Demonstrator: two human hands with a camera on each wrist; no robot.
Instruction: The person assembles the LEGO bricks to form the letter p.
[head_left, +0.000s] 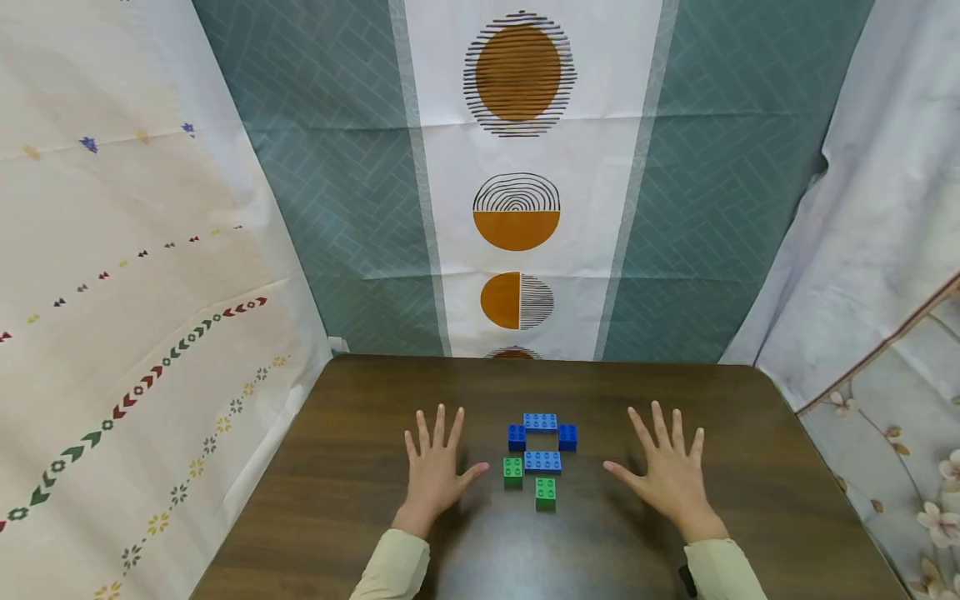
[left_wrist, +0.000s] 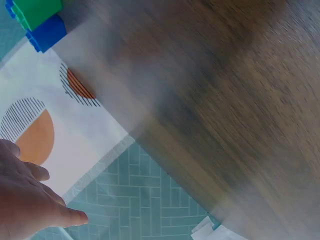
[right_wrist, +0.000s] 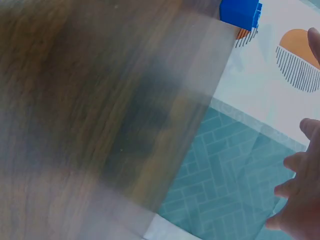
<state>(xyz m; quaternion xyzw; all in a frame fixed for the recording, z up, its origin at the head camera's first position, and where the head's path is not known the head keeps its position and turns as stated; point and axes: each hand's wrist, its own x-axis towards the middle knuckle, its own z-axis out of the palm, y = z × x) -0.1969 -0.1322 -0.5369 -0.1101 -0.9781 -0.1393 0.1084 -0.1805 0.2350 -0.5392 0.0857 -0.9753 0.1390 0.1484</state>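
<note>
Two light blue bricks, a far one (head_left: 540, 422) and a near one (head_left: 542, 462), form a rectangle with a dark blue brick (head_left: 517, 437) at left and another dark blue brick (head_left: 567, 437) at right. Just nearer lie two small green bricks, one at left (head_left: 513, 472) and one further forward (head_left: 545, 493). My left hand (head_left: 433, 479), fingers spread and holding nothing, is left of the bricks, its thumb pointing at the left green one. On the other side my right hand (head_left: 670, 479) is spread too, thumb toward the bricks, apart from them.
The dark wooden table (head_left: 360, 500) has its far edge against a hanging teal and white cloth (head_left: 517, 317). A patterned white cloth (head_left: 150, 317) hangs at the left, and a flowered one (head_left: 900, 433) at the right.
</note>
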